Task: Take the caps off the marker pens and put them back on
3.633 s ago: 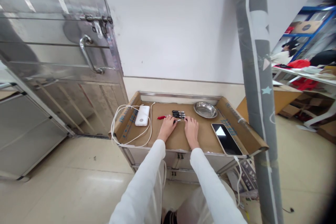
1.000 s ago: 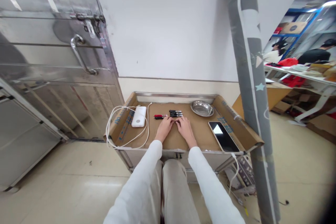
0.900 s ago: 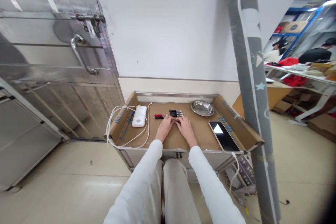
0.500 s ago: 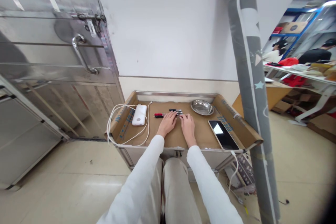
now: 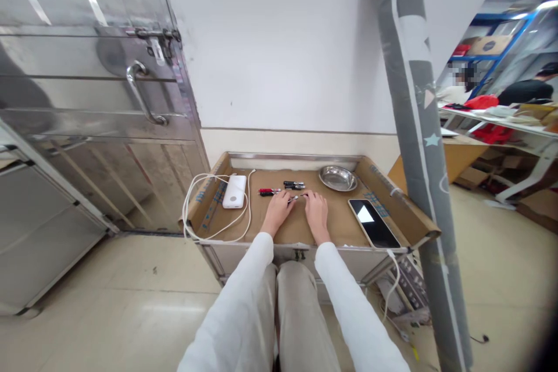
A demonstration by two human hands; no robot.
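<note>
My left hand [image 5: 278,210] and my right hand [image 5: 316,211] are close together over the cardboard-lined surface, fingers pinched. Between their fingertips is a slim pen [image 5: 293,199] with a pale, shiny end. The left fingers close on one side of it and the right fingertips on its other end; whether it is one piece or two I cannot make out. Just beyond the hands lie black pens [image 5: 294,184] side by side. A red pen [image 5: 264,190] lies left of these, with a dark one along its near side.
A white power bank [image 5: 234,192] with a looped white cable [image 5: 188,209] sits at left. To the right are a round steel dish [image 5: 338,178] and a phone [image 5: 374,223]. A raised cardboard edge [image 5: 397,200] borders the surface; a tall grey roll [image 5: 421,128] leans beside it.
Both hands have drawn back slightly towards me, lifting a pen between them. The black pens that they partly covered now show. The whole view has shifted a little.
</note>
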